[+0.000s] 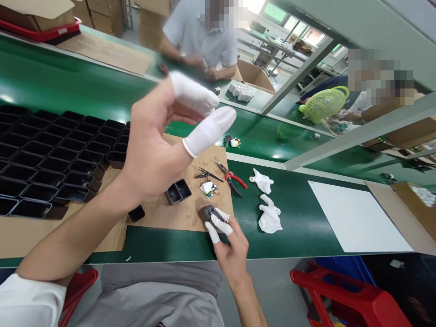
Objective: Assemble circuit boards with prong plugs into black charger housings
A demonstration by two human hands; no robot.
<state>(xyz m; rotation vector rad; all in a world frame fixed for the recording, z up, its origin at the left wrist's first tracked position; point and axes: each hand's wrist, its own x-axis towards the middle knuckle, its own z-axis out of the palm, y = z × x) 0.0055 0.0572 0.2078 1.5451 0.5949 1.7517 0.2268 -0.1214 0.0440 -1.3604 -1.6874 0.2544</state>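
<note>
I'm looking at a green bench (299,204). A cardboard sheet (190,213) lies flat on its left half, reaching the near edge. Just right of it, red pliers (233,178) straddle cardboard and green. Two white gloves (262,180) (270,218) lie crumpled beside them. Further right lies a white sheet (354,218), then a box (413,204).

A small dark grey casing (208,212) (partly hidden) rests on the cardboard's (177,219) near right corner.

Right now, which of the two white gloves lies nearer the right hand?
The lower glove, close beside the right hand; the upper glove lies farther off, by the red-handled pliers.
</note>
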